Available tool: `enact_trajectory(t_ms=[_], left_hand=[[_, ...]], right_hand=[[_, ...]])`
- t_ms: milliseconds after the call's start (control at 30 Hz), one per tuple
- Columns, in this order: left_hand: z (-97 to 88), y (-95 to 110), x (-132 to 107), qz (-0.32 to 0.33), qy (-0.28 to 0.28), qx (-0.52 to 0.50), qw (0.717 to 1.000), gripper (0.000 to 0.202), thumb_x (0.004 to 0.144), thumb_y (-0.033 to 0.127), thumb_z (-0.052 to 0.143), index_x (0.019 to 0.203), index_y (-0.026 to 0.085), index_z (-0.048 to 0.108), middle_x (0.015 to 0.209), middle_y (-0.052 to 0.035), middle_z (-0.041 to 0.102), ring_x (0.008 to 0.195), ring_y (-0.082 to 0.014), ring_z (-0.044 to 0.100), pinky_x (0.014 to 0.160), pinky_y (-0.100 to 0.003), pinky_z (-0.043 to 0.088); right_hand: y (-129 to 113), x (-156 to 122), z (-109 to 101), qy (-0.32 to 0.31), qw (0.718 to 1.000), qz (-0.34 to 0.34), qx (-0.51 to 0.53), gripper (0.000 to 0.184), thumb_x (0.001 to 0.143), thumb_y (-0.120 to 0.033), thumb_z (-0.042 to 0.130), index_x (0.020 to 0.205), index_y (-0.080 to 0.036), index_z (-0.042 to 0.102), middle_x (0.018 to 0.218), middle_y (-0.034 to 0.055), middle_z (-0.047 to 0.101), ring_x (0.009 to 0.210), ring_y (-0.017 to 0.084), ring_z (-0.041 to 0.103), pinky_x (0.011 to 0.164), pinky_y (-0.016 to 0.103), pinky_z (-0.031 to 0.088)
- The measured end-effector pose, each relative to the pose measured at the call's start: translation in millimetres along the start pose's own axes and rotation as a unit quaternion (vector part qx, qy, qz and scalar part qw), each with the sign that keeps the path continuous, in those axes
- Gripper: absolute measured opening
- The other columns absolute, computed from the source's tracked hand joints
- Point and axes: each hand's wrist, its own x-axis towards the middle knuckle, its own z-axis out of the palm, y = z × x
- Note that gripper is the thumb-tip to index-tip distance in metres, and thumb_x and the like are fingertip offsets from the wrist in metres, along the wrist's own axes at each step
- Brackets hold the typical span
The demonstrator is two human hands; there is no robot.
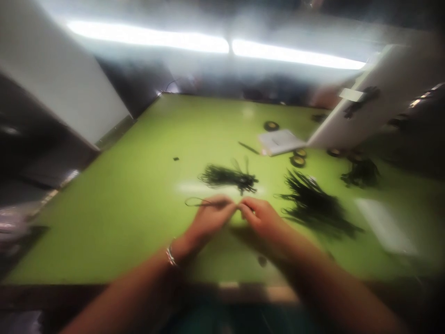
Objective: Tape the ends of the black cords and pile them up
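Fingertips of my left hand [216, 214] and my right hand [260, 215] meet in a pinch above the green table. A thin dark cord [194, 202] runs through my left hand, its looped end sticking out to the left. Whatever lies between the right fingertips is too small and blurred to name; the cord's other end may be there. Just beyond my hands lies a bundle of dark looped cords [225, 177]. To the right of my right hand spreads a larger bundle of dark cords [316, 204].
Behind the bundles lie a pen [248, 147], a white notebook [281, 141] and several tape rolls [271, 125]. Farther right sit a dark cord pile [361, 172] and a pale flat sheet [385, 225]. White panels [375, 99] stand at both sides; lit tubes [149, 37] hang above.
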Motion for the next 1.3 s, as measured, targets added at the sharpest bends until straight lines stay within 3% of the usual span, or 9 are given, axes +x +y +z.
enact_trajectory(t_ms=[133,233,400,567,733,867,1033,1167,1300], left_hand=[[2.1,1.4,-1.9,0.003,-0.045,0.054,0.997,0.029,0.083,0.042,0.064,0.073,0.015,0.062,0.053,0.0013,0.055,0.048,-0.0096,0.045,0.047,-0.022,0.035],[4.1,4.1,-2.4,-0.022,-0.075,0.030,0.996,0.037,0.085,0.050,0.059,0.078,0.014,0.063,0.054,-0.0013,0.057,0.049,-0.0113,0.049,0.049,-0.024,0.038],[-0.5,5.5,2.0,-0.020,-0.110,0.059,0.992,0.029,0.077,0.040,0.070,0.085,0.012,0.070,0.051,0.0006,0.055,0.049,-0.0119,0.050,0.050,-0.024,0.038],[-12.2,5.1,7.0,-0.079,-0.126,0.037,0.988,0.015,0.074,0.025,0.066,0.080,0.011,0.070,0.053,-0.0009,0.057,0.046,-0.0110,0.049,0.047,-0.024,0.036],[-8.6,5.7,4.8,-0.094,-0.127,-0.074,0.985,0.019,0.073,0.030,0.072,0.077,0.012,0.065,0.054,0.0009,0.052,0.046,-0.0076,0.044,0.045,-0.020,0.030],[-2.0,4.9,2.9,-0.090,-0.089,-0.066,0.990,0.034,0.075,0.043,0.073,0.068,0.012,0.060,0.048,0.0043,0.043,0.042,-0.0053,0.036,0.042,-0.019,0.023],[-3.7,1.3,4.9,-0.039,-0.060,0.002,0.997,0.031,0.075,0.040,0.073,0.068,0.013,0.060,0.050,0.0053,0.041,0.046,-0.0058,0.035,0.045,-0.020,0.024],[-4.5,0.0,5.5,0.063,-0.058,0.110,0.990,0.023,0.079,0.034,0.071,0.070,0.013,0.065,0.059,0.0007,0.052,0.056,-0.0094,0.045,0.053,-0.023,0.035],[-3.3,2.3,3.5,0.089,-0.048,0.113,0.988,0.019,0.076,0.030,0.073,0.074,0.013,0.067,0.065,-0.0014,0.057,0.061,-0.0110,0.049,0.056,-0.024,0.038]], right_hand=[[3.4,-0.2,3.1,0.004,1.000,-0.010,-0.014,0.021,0.090,-0.020,0.053,0.069,-0.019,0.057,0.064,-0.0020,0.058,0.061,0.012,0.052,0.059,0.024,0.040],[7.8,1.3,2.3,0.051,0.993,-0.095,-0.046,0.015,0.088,-0.016,0.055,0.074,-0.019,0.060,0.067,-0.0007,0.061,0.063,0.012,0.052,0.061,0.025,0.040],[14.6,3.4,-6.9,0.112,0.928,-0.271,-0.232,0.021,0.092,-0.013,0.050,0.077,-0.018,0.063,0.064,0.0021,0.058,0.066,0.016,0.045,0.068,0.030,0.039],[12.4,2.3,-17.8,0.150,0.867,-0.327,-0.345,0.018,0.091,-0.008,0.051,0.083,-0.016,0.065,0.062,0.0018,0.057,0.066,0.017,0.041,0.070,0.030,0.038],[11.0,1.0,-18.4,0.182,0.844,-0.343,-0.369,0.012,0.091,-0.010,0.055,0.094,-0.013,0.066,0.064,0.0024,0.060,0.067,0.017,0.043,0.070,0.031,0.038],[13.8,2.3,-12.4,0.175,0.858,-0.325,-0.358,0.013,0.091,-0.010,0.054,0.086,-0.016,0.065,0.062,0.0019,0.059,0.065,0.017,0.044,0.068,0.031,0.038],[12.4,0.5,-8.5,0.136,0.939,-0.243,-0.202,0.013,0.089,-0.021,0.058,0.077,-0.019,0.062,0.069,0.0027,0.064,0.070,0.017,0.051,0.072,0.031,0.042],[9.1,-1.2,-8.7,0.029,0.991,-0.094,-0.091,0.018,0.092,-0.026,0.052,0.080,-0.019,0.064,0.075,0.0020,0.067,0.070,0.015,0.057,0.066,0.028,0.043],[9.5,1.8,-10.8,-0.060,0.998,-0.008,0.011,0.022,0.092,-0.021,0.050,0.074,-0.019,0.062,0.066,-0.0017,0.063,0.062,0.012,0.056,0.058,0.023,0.041]])
